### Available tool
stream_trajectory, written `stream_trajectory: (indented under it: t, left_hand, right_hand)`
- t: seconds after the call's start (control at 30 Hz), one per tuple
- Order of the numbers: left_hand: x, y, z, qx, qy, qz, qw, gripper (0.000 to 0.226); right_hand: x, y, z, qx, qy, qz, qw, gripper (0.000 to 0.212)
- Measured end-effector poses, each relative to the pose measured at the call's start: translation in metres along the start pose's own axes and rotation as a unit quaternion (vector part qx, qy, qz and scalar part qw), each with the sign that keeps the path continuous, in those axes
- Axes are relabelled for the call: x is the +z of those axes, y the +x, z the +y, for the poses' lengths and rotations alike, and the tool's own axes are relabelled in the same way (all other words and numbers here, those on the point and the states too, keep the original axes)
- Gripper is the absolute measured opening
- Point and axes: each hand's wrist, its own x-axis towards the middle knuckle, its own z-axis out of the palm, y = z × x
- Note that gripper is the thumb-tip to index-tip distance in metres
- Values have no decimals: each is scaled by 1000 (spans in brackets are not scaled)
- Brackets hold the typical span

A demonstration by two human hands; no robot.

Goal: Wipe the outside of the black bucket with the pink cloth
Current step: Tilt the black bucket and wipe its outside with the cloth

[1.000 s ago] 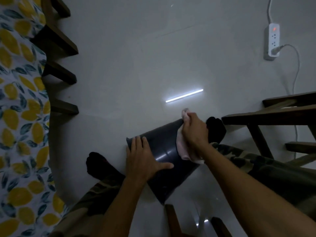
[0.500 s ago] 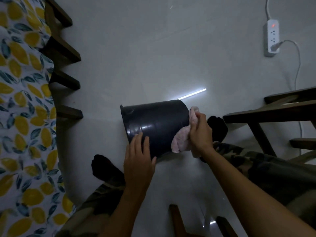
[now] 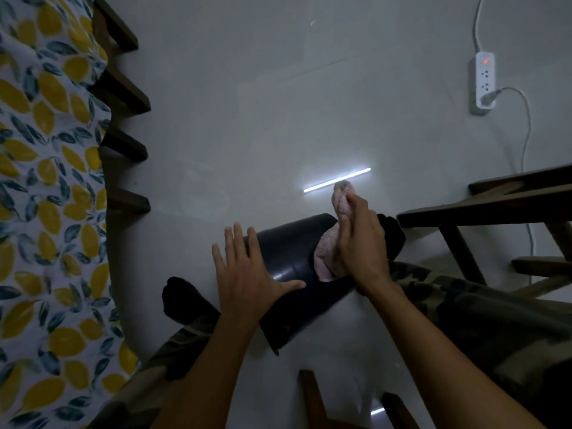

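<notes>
The black bucket [image 3: 294, 252] lies tilted between my legs above the pale floor, its closed base pointing up and away from me and its rim low towards me. My left hand [image 3: 247, 274] rests flat on the bucket's left side, fingers spread. My right hand [image 3: 360, 239] grips the pink cloth [image 3: 328, 255] and presses it against the bucket's upper right wall; a bunched end of the cloth sticks up past my fingers. The bucket's inside is hidden.
A table with a lemon-print cloth [image 3: 46, 196] and dark wooden chair legs [image 3: 127, 147] fills the left. A wooden chair frame [image 3: 483, 212] stands at the right. A white power strip [image 3: 484, 82] with a cable lies at the far right. My black-socked feet [image 3: 185, 301] flank the bucket.
The bucket has swung from lying sideways with its rim to the left to base pointing away and rim towards me. My left hand shifted onto its side; the cloth moved up its wall.
</notes>
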Motion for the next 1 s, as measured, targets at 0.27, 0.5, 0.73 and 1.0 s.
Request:
stream_trajectory:
  t: [0.27, 0.5, 0.73, 1.0]
  left_hand:
    - [0, -17, 11, -157, -268, -114, 944, 156]
    - [3, -26, 2, -65, -177, 47, 981, 148]
    - [11, -41, -6, -28, -57, 101, 993, 113]
    - [2, 2, -7, 0, 13, -31, 999, 163]
  right_hand:
    - [10, 2, 22, 69, -20, -14, 997, 38]
    - [17, -4, 36, 121, 46, -38, 991, 38]
    - [16, -22, 16, 47, -4, -31, 998, 42]
    - [96, -9, 10, -332, -232, -225, 886, 67]
